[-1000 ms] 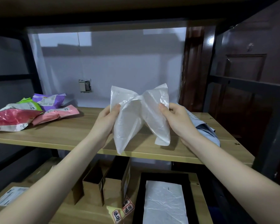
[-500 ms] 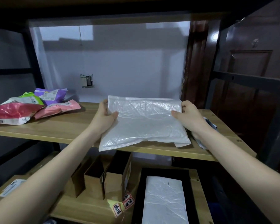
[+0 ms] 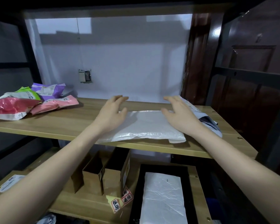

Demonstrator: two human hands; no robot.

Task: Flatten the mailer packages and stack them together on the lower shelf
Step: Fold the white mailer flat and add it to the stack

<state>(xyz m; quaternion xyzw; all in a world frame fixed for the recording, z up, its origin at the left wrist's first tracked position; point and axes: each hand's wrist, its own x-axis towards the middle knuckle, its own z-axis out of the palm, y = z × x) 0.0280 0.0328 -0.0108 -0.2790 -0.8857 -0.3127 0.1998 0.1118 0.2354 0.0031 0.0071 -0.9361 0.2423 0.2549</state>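
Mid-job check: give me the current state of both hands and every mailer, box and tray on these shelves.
left hand: open, over the white mailer's left end
right hand: open, over its right end
white mailer: lying flat on the upper shelf
grey mailer: partly under the right forearm
coloured mailers: crumpled heap, far left
cardboard boxes: upright, open-topped, lower shelf
black tray: holds a flat white mailer

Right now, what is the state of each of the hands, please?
Left hand: open, fingers spread, holds nothing, at the white mailer.
Right hand: open, fingers spread, holds nothing.
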